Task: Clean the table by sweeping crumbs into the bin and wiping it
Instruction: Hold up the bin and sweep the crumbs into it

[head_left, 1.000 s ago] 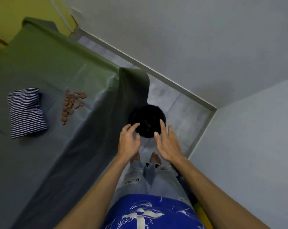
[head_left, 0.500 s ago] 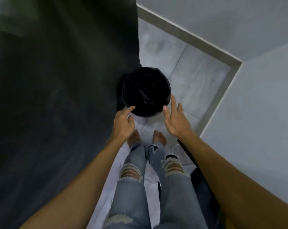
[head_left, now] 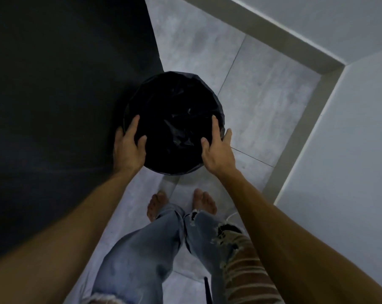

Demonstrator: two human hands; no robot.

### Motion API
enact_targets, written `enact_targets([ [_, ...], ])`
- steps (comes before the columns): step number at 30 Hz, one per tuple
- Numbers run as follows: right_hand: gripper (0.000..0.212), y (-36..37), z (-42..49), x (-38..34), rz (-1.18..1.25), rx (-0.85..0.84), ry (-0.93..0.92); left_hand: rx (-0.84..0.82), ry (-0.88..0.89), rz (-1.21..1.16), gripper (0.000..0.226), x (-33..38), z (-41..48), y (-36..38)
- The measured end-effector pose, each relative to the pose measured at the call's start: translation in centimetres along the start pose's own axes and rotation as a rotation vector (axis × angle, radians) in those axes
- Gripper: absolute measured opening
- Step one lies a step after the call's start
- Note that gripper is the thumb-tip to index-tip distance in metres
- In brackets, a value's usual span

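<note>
Tiled floor [head_left: 262,102] open rightward; bin [head_left: 174,119] against dark cloth [head_left: 65,84]; left hand [head_left: 128,148], right hand [head_left: 218,150] grip rim.

Inspection finding: you have no legible text, label, brand, number or sign in view. None on the bin [head_left: 174,95], floor tiles [head_left: 262,106], wall [head_left: 350,128] or jeans [head_left: 137,249].

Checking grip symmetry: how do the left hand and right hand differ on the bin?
Left hand grips the bin at its left rim, right hand at its right rim. Left hand borders the dark cloth, right hand over pale floor tiles. Both: thumb inside the rim, outer fingers outside.
</note>
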State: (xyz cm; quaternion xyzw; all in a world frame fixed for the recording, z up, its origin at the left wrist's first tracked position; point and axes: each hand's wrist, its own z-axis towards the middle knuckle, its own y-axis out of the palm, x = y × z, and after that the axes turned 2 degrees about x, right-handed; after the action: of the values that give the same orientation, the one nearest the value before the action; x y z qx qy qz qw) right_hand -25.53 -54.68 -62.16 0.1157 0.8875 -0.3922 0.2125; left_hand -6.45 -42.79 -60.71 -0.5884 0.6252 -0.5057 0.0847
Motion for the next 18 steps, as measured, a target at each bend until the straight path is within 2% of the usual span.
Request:
enact_targets([
  [4,0.062,0.8,1.4,0.6,-0.019,0.082,-0.084,-0.003,-0.025,-0.070,0.072,-0.8,1.0,0.9],
  [8,0.068,-0.1,0.5,1.1,-0.114,0.064,-0.163,0.017,-0.056,-0.136,0.076,-0.1,0.0,-0.1],
  [11,0.080,-1.8,-2.3,0.7,-0.106,0.034,-0.131,0.002,-0.065,-0.166,0.079,1.2,-2.6,-2.1],
  [18,0.089,-10.8,-13.9,-3.9,-0.062,0.061,-0.064,-0.009,-0.064,-0.181,0.081,6.2,-12.8,-11.2],
])
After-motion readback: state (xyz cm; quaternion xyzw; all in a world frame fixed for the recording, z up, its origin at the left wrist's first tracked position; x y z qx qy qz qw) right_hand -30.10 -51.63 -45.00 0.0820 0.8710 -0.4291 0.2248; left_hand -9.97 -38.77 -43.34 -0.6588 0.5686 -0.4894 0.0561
